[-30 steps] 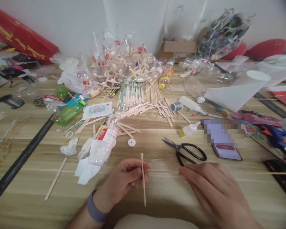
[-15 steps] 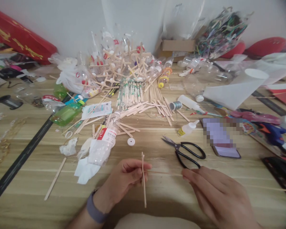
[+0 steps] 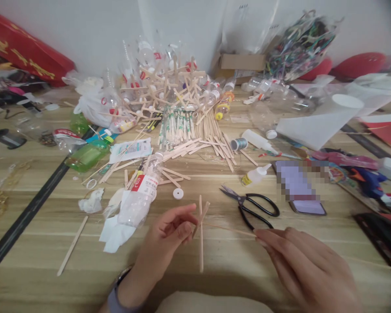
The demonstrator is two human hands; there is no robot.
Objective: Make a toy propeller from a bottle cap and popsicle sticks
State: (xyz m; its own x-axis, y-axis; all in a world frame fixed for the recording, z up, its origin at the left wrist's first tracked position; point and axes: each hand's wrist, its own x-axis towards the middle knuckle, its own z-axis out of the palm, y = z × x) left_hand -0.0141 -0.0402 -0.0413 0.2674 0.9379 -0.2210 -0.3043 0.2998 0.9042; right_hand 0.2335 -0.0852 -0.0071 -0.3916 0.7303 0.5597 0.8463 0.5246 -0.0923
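A pair of crossed flat wooden craft sticks (image 3: 201, 250) sits at the end of a thin wooden skewer (image 3: 231, 229). My right hand (image 3: 308, 263) grips this skewer between thumb and fingers, and its far end sticks out to the right behind the hand. My left hand (image 3: 171, 239) is beside the cross with thumb and fingers apart. Whether its fingertips touch the sticks I cannot tell. Black-handled scissors (image 3: 243, 200) lie just beyond my right hand, blades open. A small glue bottle (image 3: 256, 175) stands behind them, and a white disc (image 3: 177, 193) lies beyond my left hand.
A heap of crossed sticks (image 3: 169, 89) and plastic bottles fills the back. Before it lie loose skewers (image 3: 210, 126) and a clear bottle (image 3: 140, 198). A phone (image 3: 308, 206) is at right, a single craft stick (image 3: 72, 246) at left, a green bottle (image 3: 87, 155) farther back.
My left fingers have spread from their pinch on the crossed sticks. The cross has turned on the skewer, showing its two sticks more apart. My right hand has shifted slightly right.
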